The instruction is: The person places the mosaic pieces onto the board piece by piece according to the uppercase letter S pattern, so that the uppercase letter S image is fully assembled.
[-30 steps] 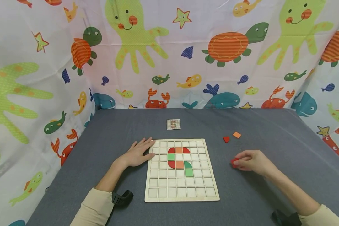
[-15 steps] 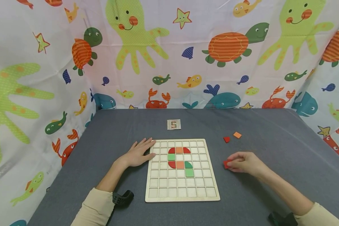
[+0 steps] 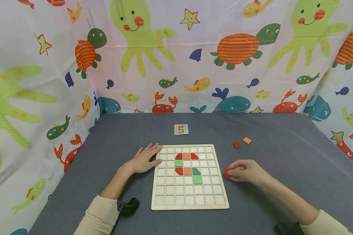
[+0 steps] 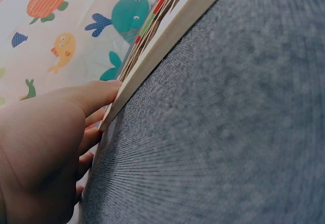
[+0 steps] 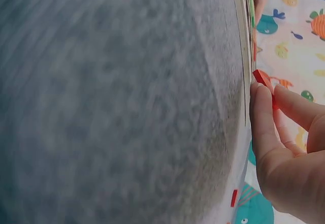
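A wooden grid board (image 3: 169, 190) lies mid-table, with several red, orange and green tiles set in its upper and middle cells. My left hand (image 3: 142, 160) rests at the board's upper left edge, fingers extended; in the left wrist view the left hand (image 4: 48, 142) touches the board's rim (image 4: 152, 64). Just right of the board, my right hand (image 3: 247, 173) pinches a red tile (image 3: 226, 174) between thumb and fingers. The right wrist view shows that red tile (image 5: 264, 83) tilted at the tips of the right hand (image 5: 294, 148). Its full outline is covered by the fingers.
A small pattern card (image 3: 181, 129) lies behind the board. To the right, beyond my right hand, are a loose red quarter-round-looking tile (image 3: 236, 145) and an orange tile (image 3: 247, 140). A sea-animal printed cloth (image 3: 176, 94) hangs behind the grey table (image 3: 126, 130).
My right hand has moved left with the red tile, from open table to beside the board's right edge. My left hand has stayed in place.
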Tool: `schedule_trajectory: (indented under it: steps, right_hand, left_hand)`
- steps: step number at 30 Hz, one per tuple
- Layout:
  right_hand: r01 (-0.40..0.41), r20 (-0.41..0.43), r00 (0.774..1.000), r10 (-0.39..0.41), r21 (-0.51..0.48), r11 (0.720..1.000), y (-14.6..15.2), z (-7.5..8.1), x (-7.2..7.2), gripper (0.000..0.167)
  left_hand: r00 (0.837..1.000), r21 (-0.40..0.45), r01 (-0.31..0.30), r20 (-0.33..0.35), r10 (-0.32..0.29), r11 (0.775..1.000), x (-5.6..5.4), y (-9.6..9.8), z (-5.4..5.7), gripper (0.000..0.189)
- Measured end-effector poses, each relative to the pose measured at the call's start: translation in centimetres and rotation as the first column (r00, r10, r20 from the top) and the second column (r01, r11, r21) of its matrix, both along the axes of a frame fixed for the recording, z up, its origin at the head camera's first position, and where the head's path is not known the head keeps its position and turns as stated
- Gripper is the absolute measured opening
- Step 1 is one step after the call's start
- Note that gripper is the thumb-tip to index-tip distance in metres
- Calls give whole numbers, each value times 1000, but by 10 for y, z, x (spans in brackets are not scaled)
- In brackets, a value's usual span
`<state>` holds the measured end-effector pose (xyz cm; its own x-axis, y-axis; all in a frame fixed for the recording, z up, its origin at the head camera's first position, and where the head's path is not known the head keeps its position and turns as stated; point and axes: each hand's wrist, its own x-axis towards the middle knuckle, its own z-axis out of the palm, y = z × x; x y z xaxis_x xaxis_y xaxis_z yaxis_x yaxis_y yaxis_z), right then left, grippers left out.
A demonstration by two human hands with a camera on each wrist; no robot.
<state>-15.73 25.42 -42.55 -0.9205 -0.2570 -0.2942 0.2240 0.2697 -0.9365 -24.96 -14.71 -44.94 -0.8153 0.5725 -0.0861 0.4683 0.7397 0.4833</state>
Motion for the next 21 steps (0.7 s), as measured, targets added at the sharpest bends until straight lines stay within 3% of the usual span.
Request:
schedule_trajectory:
  steps: [21]
  right_hand:
    - [-15, 74, 997, 21, -77, 997, -32, 4, 7, 26]
  left_hand:
    - [1000, -15, -11, -11, 11, 1000, 0, 0, -1, 65]
